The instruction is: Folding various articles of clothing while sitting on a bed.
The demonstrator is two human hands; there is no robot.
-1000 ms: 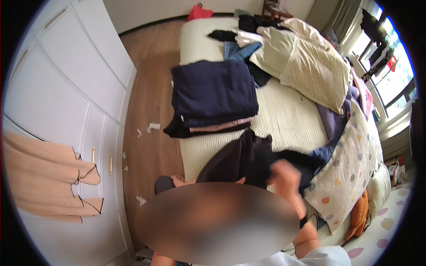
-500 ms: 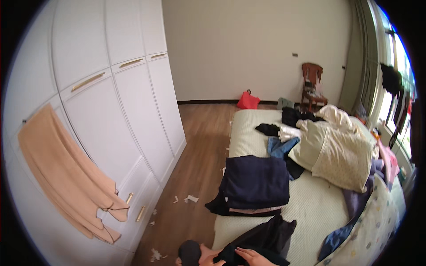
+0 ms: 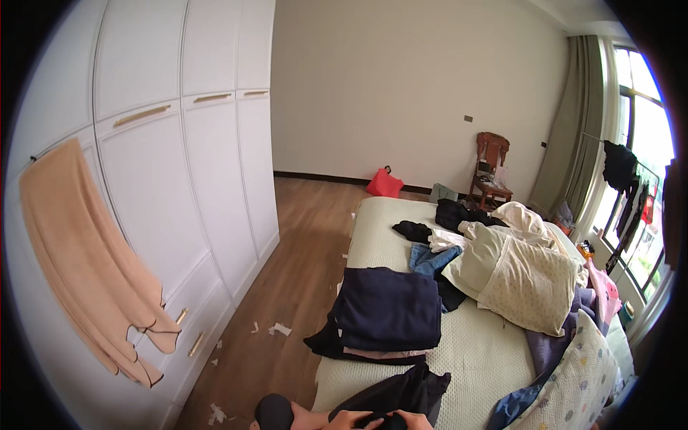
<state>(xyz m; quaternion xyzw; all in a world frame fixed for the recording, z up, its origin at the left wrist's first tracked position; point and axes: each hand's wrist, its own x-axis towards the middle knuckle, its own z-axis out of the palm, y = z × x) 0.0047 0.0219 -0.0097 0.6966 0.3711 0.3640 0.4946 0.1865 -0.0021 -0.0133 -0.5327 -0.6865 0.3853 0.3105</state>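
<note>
From my station I see the dark garment [image 3: 407,387] nearer than the navy stack [image 3: 389,308], left hand [image 3: 349,418] and right hand [image 3: 415,420] at it; whether they clamp it I can't tell. Probably arranging it, the next move wanting even two-handed control

From where I stand I can't read a word, label or number anywhere. The pink cloth [image 3: 607,292] near the window [image 3: 649,118] carries a print too small to make out; the pale quilted cover [image 3: 584,373] shows coloured spots.
</note>
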